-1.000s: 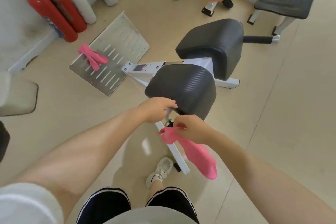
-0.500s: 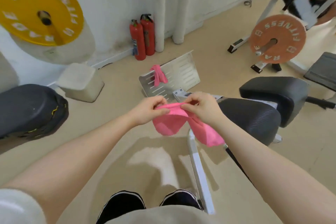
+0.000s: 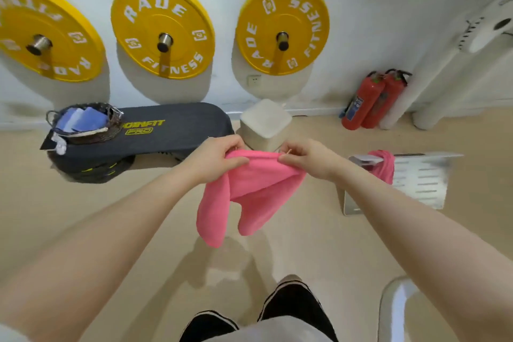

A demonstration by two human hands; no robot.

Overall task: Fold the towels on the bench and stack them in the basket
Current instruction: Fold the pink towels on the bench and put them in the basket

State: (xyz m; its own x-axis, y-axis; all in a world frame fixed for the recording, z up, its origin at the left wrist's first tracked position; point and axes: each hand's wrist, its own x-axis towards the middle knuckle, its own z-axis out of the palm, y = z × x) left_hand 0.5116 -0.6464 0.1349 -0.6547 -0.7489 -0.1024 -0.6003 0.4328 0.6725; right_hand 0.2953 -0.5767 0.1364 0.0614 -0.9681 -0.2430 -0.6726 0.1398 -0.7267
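Note:
I hold a pink towel (image 3: 249,194) in the air in front of me. My left hand (image 3: 219,159) pinches its upper edge on the left and my right hand (image 3: 311,159) pinches the same edge on the right, so the cloth hangs down in two folds. Far left, a dark woven basket (image 3: 109,130) with blue folded towels (image 3: 80,119) inside stands on the end of a black padded bench (image 3: 177,128). A second pink towel (image 3: 383,165) hangs over the edge of a metal footplate (image 3: 422,178) on the right.
A white cube-shaped block (image 3: 265,125) sits on the floor behind my hands. Two red fire extinguishers (image 3: 372,100) lean on the wall at the right. Three yellow weight plates (image 3: 162,28) hang on the wall. Beige floor lies below.
My view has swung left, from the black seat pads to the bench and basket. Both hands have pulled the pink towel's top edge further apart, and it hangs wider.

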